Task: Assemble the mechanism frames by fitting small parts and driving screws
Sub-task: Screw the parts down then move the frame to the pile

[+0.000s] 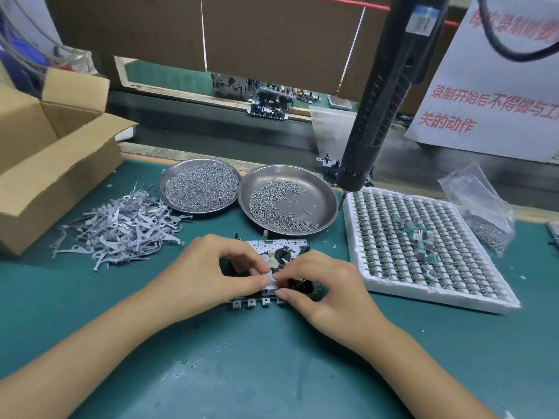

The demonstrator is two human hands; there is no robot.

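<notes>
While both the left hand [211,267] and right hand [320,285] pinched a small grey part [270,281] onto the mechanism frame [272,267] just before the screw dishes [328,204], fitting seemed under way, a screw likely next.

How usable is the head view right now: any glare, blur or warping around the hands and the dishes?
Head view: even light, soft shadows. Mild glare on the bare metal of the right dish. Wide-angle warping bends the screwdriver and the foam tray near the edges. The left hand and right hand are sharp enough, but the small part they pinch over the frame is too small to make out.
</notes>
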